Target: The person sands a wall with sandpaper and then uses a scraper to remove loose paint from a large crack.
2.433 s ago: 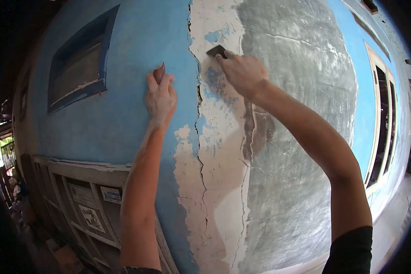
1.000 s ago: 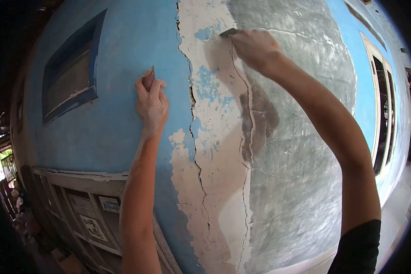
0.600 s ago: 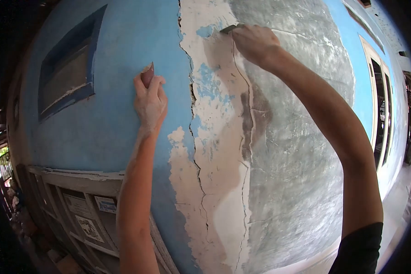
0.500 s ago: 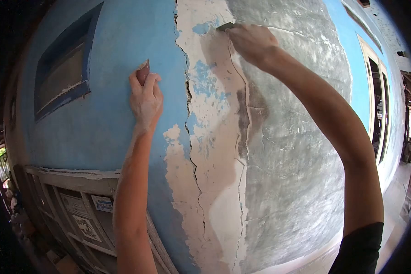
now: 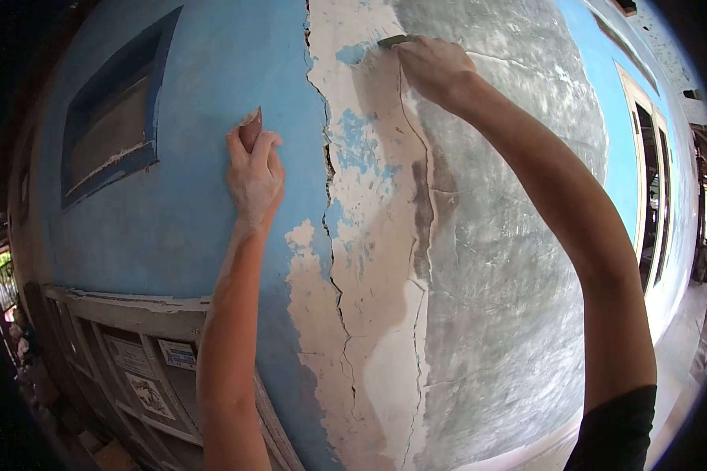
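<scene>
My left hand (image 5: 254, 177) is raised in front of the blue wall (image 5: 200, 212), closed around a small reddish-brown piece (image 5: 250, 133) with a pointed top and pale paste along its edge. Higher up, my right hand (image 5: 436, 71) grips a thin, dark green scraper (image 5: 393, 41), its blade against the pale bare strip (image 5: 369, 86) of the wall. Beside the blade is a patch of blue paint (image 5: 353, 53). A long jagged crack (image 5: 327, 161) runs down between my hands. Below my right hand, another crack (image 5: 428, 157) follows a damp, darker band. My fingers cover the scraper's handle end.
Grey plaster (image 5: 518, 235) covers the wall to the right, up to a window frame (image 5: 644, 157). A blue-framed opening (image 5: 110, 118) is at upper left. An old wooden frame with panes (image 5: 126, 310) leans at lower left, behind my left forearm.
The scraper has shifted slightly up the wall and its blade lies a little flatter. My left hand keeps its grip on the reddish-brown piece; the whole view has drifted slightly.
</scene>
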{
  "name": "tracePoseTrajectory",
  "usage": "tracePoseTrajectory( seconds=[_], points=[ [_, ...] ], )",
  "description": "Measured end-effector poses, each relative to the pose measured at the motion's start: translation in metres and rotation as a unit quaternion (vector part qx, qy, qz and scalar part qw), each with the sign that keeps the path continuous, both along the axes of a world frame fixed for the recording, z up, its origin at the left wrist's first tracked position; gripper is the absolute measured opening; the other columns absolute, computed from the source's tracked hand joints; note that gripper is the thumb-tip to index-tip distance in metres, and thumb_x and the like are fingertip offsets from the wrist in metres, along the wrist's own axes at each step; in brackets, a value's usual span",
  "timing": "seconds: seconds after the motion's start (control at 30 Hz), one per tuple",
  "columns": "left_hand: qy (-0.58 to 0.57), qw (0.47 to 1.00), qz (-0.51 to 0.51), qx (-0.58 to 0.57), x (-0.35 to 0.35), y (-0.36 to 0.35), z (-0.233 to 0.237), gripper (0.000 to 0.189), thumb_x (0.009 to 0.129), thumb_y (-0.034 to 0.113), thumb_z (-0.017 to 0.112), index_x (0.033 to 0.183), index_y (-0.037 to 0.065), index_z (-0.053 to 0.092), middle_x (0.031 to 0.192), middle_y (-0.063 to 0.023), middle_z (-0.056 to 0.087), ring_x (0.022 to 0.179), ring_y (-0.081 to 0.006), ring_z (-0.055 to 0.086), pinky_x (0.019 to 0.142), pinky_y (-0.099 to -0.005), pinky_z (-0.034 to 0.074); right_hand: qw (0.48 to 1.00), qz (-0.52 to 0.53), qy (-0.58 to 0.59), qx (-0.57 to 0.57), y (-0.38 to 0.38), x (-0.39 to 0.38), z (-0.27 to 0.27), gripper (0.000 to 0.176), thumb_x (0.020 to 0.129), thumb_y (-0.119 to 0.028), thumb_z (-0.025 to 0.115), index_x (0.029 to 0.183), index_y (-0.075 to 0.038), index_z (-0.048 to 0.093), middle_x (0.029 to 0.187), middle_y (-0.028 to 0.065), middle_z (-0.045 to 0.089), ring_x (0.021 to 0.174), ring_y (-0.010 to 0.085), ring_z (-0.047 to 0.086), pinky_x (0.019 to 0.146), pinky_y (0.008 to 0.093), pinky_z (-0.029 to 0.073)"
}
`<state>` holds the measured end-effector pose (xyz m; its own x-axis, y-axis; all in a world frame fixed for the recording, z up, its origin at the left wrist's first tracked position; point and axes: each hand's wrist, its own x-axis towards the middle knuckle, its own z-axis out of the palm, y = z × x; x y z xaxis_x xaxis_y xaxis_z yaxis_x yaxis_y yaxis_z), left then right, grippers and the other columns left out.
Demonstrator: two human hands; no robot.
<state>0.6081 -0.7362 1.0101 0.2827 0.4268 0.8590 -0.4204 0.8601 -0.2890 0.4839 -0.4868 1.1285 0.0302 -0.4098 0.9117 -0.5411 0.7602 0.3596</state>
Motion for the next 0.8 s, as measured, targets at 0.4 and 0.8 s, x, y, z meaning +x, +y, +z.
tracePoseTrajectory(
  seconds=[0.4,0.8],
  points=[
    [0.006,1.0,-0.01,0.015,0.001,0.0,0.002,0.011,0.091,0.007,0.06,0.091,0.017,0.063,0.112,-0.0151,0.051,0.092,-0.0341,0.065,0.067,-0.0421,0.057,0.999,0.023,0.023,0.021,-0.001,0.001,-0.005,0.023,0.094,-0.01,0.053,0.113,-0.003,0.063,0.109,0.013,0.068,0.092,0.0288,0.07,0.073,0.0379,0.061],
    [0.005,1.0,-0.014,0.017,-0.002,-0.002,0.002,0.011,0.092,0.007,0.058,0.092,0.017,0.064,0.113,-0.0149,0.05,0.093,-0.0343,0.064,0.066,-0.0427,0.056,0.949,0.275,-0.144,0.064,0.04,-0.049,-0.112,0.041,0.104,-0.023,0.04,0.143,-0.009,0.044,0.07,0.0165,0.063,0.062,0.0305,0.063,0.061,0.0451,0.05]
  ],
)
